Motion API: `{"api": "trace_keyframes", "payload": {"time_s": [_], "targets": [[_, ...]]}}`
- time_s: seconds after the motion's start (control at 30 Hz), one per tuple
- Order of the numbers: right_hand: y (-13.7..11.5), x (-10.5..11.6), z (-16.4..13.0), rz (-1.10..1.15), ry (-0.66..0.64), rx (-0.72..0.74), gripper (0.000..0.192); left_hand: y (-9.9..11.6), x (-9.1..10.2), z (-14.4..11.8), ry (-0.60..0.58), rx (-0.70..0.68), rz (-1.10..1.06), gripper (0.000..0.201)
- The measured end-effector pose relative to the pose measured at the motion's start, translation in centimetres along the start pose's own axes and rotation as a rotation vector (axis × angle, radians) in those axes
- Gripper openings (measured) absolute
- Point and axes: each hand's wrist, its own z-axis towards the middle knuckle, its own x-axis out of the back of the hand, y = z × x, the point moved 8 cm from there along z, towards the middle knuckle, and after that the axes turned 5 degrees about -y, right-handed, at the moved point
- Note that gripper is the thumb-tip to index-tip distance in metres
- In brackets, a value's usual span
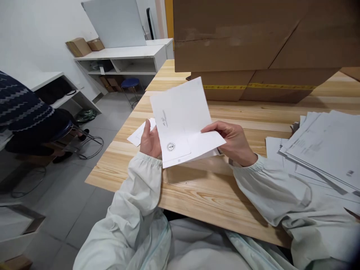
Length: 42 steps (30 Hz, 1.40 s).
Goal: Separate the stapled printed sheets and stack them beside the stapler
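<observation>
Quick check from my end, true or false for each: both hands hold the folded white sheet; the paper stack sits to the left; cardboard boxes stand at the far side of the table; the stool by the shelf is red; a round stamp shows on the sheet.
1. Both hands, left hand and right hand, hold the folded white paper sheet. True.
2. The stack of white printed papers lies to the left. False: it lies to the right on the light wooden table.
3. Large brown cardboard boxes stand at the table's far side. True.
4. The round stool is red. False: blue.
5. A round stamp shows on the sheet. True.
</observation>
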Motion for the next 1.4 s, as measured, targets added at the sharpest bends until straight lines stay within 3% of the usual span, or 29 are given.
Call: {"api": "trace_keyframes", "payload": {"time_s": [0.13,0.27,0.4,0.5,0.6,0.8,0.97,1.03,1.13,1.27,1.4], "targets": [[1.6,-1.2,-0.1,-0.056,-0.103,-0.034,0.019,-2.0,-2.2,-0.6,-0.09,0.061,-0.142,0.063],[0.6,0.4,0.0,-0.163,0.048,0.055,0.015,-3.8,-2.5,-1.1,-0.081,0.191,-0.083,0.073],[-0.4,1.0,-0.1,-0.143,0.086,0.047,0.017,-4.0,-1.9,-1.2,-0.053,0.231,0.039,0.08],[0.6,1.1,-0.1,-0.045,0.06,-0.098,0.033,-3.9,-1.6,-1.0,-0.048,0.211,0.048,0.079],[1.5,1.8,-0.1,-0.011,0.137,-0.185,0.046,-3.8,-1.6,-1.0,-0.04,0.164,0.01,0.077],[1.5,3.5,-0.1,-0.141,0.357,-0.097,0.057,-3.8,-2.9,-1.8,-0.137,0.146,-0.023,0.079],[0.3,3.1,0.0,-0.262,0.268,-0.033,0.051,-4.8,-2.7,-1.6,-0.053,0.193,0.012,0.062],[-1.6,4.3,0.0,-0.324,0.323,0.087,0.042,-5.0,-2.8,-1.6,-0.069,0.203,0.015,0.058],[-3.5,7.8,-0.1,-0.278,0.523,0.197,0.039,-5.7,-2.9,-2.0,-0.132,0.279,0.067,0.051],[-2.9,11.8,0.1,-0.105,0.683,0.132,0.046,-6.8,-2.1,-2.6,-0.159,0.413,0.172,0.046],[-1.8,13.4,0.5,-0.045,0.723,0.071,0.041,-6.8,-1.7,-2.4,-0.145,0.392,0.175,0.046]]}}
